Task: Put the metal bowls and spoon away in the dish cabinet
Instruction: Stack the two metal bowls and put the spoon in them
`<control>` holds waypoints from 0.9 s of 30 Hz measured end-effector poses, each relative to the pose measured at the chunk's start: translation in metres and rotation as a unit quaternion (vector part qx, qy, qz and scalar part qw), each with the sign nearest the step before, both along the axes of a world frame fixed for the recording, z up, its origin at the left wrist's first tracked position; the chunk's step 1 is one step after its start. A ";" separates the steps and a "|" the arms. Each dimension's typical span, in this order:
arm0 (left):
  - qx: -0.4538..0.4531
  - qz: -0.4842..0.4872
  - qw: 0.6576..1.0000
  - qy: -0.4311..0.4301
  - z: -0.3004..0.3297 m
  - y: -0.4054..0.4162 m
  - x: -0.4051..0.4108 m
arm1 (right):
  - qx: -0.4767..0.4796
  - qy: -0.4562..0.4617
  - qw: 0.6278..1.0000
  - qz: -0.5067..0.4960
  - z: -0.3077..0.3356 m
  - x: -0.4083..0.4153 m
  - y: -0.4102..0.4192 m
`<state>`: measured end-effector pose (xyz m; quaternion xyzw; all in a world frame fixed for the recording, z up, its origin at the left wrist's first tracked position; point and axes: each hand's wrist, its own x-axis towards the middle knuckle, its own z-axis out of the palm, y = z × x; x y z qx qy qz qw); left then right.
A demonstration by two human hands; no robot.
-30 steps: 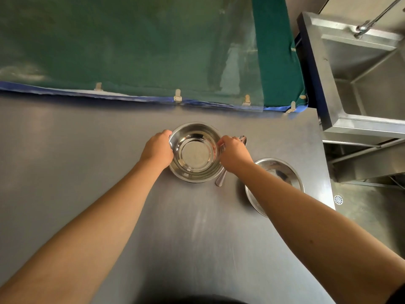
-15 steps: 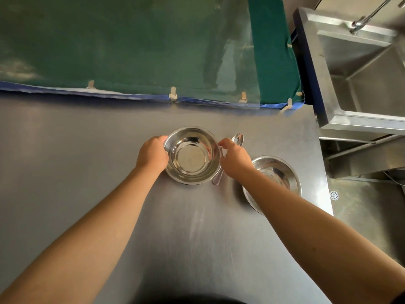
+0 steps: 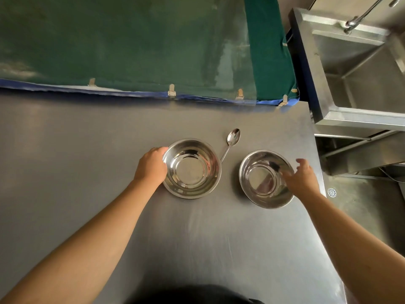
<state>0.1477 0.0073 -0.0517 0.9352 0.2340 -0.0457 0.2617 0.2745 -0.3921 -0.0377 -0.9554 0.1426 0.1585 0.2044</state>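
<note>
My right hand has come off the left bowl and swung across to the right bowl. A second ago both hands were on the left one. Right fingers are spread and released, at the bowl's right rim; can't tell if they're touching it yet. No grasp on that side.

Left hand hasn't moved: fingers curled over the left bowl's left rim, grasping it. Bowl looks to be sitting on the bench, not lifted.

With the right hand gone the spoon is fully in view. It lies on the bench between the bowls and a bit behind them, handle end running under the left bowl's rim, nobody holding it.

My read: switched from a two-hand grab on one bowl to one bowl per hand, maybe to stack them. Nothing put away so far. Dish cabinet isn't in view; only the sink to the right.
</note>
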 end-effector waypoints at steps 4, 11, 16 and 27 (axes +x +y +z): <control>0.000 0.000 1.000 -0.001 0.001 -0.010 -0.014 | 0.000 0.017 1.000 0.017 -0.007 -0.017 -0.006; -0.011 0.000 1.000 0.001 0.003 -0.028 -0.033 | 0.004 0.021 1.000 -0.007 -0.007 -0.032 -0.004; -0.017 -0.005 1.000 0.013 0.003 -0.045 -0.044 | 0.031 0.017 0.998 -0.043 -0.009 -0.046 -0.007; -0.039 -0.009 0.999 0.034 0.003 -0.070 -0.064 | 0.178 0.015 0.966 -0.185 0.001 -0.073 -0.012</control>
